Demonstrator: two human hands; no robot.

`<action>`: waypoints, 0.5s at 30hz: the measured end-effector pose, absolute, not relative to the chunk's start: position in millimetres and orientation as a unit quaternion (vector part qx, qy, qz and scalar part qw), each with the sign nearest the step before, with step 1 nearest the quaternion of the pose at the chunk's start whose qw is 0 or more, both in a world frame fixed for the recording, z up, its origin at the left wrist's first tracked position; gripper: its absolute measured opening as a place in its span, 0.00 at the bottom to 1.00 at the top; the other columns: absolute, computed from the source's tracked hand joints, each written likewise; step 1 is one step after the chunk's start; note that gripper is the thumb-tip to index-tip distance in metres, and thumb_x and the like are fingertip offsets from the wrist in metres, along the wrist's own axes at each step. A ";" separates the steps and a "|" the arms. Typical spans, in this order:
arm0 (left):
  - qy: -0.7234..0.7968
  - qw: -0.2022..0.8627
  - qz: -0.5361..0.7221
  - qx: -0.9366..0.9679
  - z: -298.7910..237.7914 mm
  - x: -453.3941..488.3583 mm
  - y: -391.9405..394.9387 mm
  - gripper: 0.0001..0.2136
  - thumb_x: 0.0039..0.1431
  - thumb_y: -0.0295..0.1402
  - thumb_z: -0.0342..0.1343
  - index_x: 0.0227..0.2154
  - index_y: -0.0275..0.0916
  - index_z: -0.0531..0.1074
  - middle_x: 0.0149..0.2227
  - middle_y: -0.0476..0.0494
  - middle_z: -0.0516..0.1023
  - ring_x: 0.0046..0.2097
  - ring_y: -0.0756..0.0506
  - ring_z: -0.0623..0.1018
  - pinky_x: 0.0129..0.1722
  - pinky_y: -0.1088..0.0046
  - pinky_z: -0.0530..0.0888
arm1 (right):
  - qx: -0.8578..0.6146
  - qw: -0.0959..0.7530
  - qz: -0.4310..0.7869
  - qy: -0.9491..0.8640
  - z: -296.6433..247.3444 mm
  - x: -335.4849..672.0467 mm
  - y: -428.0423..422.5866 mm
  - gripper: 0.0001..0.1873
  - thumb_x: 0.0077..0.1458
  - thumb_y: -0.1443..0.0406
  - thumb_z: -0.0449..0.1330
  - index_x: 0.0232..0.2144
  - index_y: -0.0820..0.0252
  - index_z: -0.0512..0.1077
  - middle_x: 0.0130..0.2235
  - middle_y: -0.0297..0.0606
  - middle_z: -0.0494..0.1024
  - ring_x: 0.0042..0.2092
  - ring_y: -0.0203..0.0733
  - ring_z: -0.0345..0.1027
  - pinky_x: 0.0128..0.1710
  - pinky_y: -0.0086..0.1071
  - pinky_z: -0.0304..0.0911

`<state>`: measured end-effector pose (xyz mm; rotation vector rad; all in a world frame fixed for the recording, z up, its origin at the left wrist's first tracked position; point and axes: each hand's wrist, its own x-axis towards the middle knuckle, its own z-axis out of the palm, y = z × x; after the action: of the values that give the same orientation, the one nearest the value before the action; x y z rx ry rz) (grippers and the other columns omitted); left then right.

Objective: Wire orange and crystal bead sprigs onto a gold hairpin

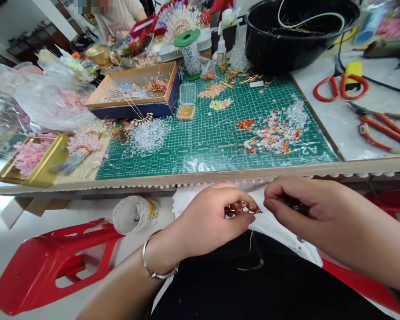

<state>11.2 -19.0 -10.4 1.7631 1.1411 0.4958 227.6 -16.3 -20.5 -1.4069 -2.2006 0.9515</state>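
My left hand (206, 218) is closed round a gold metal openwork piece (244, 207), pinching it between thumb and fingers in front of my lap. Its far end pokes out toward the right, and the palm hides the rest. A thin loose wire (262, 258) hangs below the piece, over the black cloth on my lap. Just to the right, my right hand (303, 206) is pinched shut, apart from the metal piece. Whatever its fingers hold is too small or hidden to name. Beyond both hands lie clear and orange bead sprays (273, 135) on a green cutting mat (200, 155).
The table edge (220, 175) runs just beyond my hands. Red-handled pliers (383, 126), scissors (340, 86) and a black basin (300, 49) are at right. A bead box (133, 106) and clear beads (150, 135) lie left. A red stool (30, 271) and white bucket (130, 215) stand below.
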 end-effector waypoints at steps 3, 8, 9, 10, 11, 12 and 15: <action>0.462 0.467 0.221 0.721 -14.5 11.1 -19.7 0.06 0.61 0.26 0.60 0.37 0.41 0.81 0.33 0.50 0.80 0.37 0.49 0.79 0.40 0.74 0.73 | -0.473 0.188 0.279 -0.814 -18.2 225.4 -13.2 0.11 0.61 0.65 0.53 0.25 0.54 0.67 0.20 0.28 0.67 0.21 0.34 0.58 0.20 0.31 0.49; 0.453 0.456 0.241 0.727 -17.1 11.1 -20.0 0.06 0.59 0.23 0.60 0.34 0.39 0.80 0.33 0.51 0.80 0.36 0.50 0.78 0.39 0.75 0.73 | -0.417 0.189 0.218 -0.862 -15.2 222.7 -0.1 0.14 0.58 0.68 0.54 0.20 0.54 0.64 0.17 0.27 0.66 0.18 0.34 0.57 0.18 0.32 0.45; 0.451 0.454 0.244 0.728 -17.0 11.0 -19.7 0.06 0.58 0.22 0.60 0.33 0.39 0.80 0.32 0.51 0.80 0.36 0.50 0.78 0.39 0.75 0.73 | -0.410 0.186 0.222 -0.865 -14.7 222.6 2.2 0.15 0.59 0.68 0.54 0.20 0.54 0.65 0.18 0.27 0.66 0.18 0.34 0.58 0.18 0.32 0.47; 0.451 0.451 0.247 0.729 -17.0 11.0 -19.3 0.06 0.58 0.22 0.60 0.33 0.39 0.79 0.32 0.51 0.79 0.36 0.50 0.78 0.38 0.75 0.73 | -0.405 0.185 0.228 -0.866 -14.0 222.8 3.7 0.15 0.61 0.67 0.54 0.22 0.54 0.67 0.19 0.28 0.69 0.19 0.34 0.61 0.18 0.31 0.50; 0.453 0.443 0.252 0.731 -17.2 11.0 -18.8 0.07 0.58 0.21 0.60 0.33 0.39 0.79 0.31 0.52 0.79 0.36 0.50 0.78 0.38 0.75 0.72 | -0.398 0.193 0.231 -0.867 -12.9 223.4 4.0 0.14 0.63 0.66 0.54 0.25 0.54 0.70 0.23 0.29 0.74 0.23 0.35 0.66 0.21 0.31 0.56; 0.459 0.426 0.260 0.735 -17.7 11.1 -18.1 0.07 0.58 0.21 0.60 0.32 0.39 0.79 0.31 0.52 0.79 0.36 0.50 0.78 0.38 0.74 0.72 | -0.394 0.210 0.219 -0.867 -11.4 224.2 3.0 0.12 0.65 0.64 0.54 0.30 0.53 0.74 0.29 0.32 0.79 0.28 0.38 0.72 0.26 0.32 0.63; 0.491 0.320 0.310 0.749 -21.6 11.4 -15.3 0.07 0.59 0.21 0.60 0.33 0.39 0.78 0.30 0.51 0.78 0.35 0.49 0.77 0.35 0.73 0.71 | -0.413 0.305 0.120 -0.850 -4.9 226.4 -7.7 0.10 0.68 0.60 0.55 0.45 0.50 0.76 0.50 0.39 0.81 0.48 0.48 0.77 0.48 0.40 0.69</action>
<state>11.4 -15.3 -21.6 1.9674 1.2904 0.8152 226.4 -7.7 -4.9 -1.0934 -2.2493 0.3173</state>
